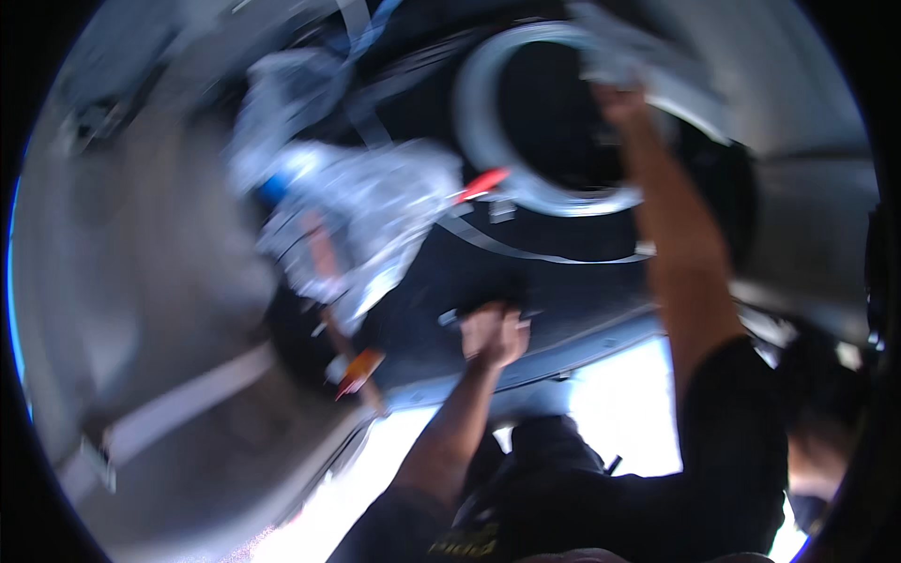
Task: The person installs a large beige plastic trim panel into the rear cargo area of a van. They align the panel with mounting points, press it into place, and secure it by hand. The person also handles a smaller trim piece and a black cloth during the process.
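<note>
White ring (477, 108) sits just left of the fingers of the right hand (619, 101), too blurred to tell their grip! Left hand (496, 334) curls its fingers over the black surface (582, 291), any hold unclear, crumpled clear plastic (375, 183) up to their left.

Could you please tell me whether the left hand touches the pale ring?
No, the left hand is below the pale ring, with dark surface between them.
</note>
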Tool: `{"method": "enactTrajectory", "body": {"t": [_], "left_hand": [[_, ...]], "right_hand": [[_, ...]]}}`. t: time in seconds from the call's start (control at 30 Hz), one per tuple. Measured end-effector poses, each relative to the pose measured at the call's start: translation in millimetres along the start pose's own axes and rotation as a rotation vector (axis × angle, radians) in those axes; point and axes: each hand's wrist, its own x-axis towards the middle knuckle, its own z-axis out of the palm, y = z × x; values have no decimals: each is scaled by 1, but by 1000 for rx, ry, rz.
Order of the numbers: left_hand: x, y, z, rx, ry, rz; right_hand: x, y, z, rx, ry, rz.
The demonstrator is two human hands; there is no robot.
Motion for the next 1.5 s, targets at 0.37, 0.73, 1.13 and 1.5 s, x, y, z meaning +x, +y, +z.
{"method": "enactTrajectory", "body": {"t": [0.37, 0.73, 1.13, 1.5], "left_hand": [[4, -4, 3, -205, -23, -252], [87, 16, -335, -231, 147, 188], [-45, 17, -406, -467, 30, -233], [-127, 37, -474, -391, 72, -306]], "right_hand": [[-182, 75, 130, 41, 7, -133], [-481, 127, 141, -374, -317, 157], [-622, 135, 233, -607, -534, 184], [-703, 140, 275, -696, -628, 180]]}}
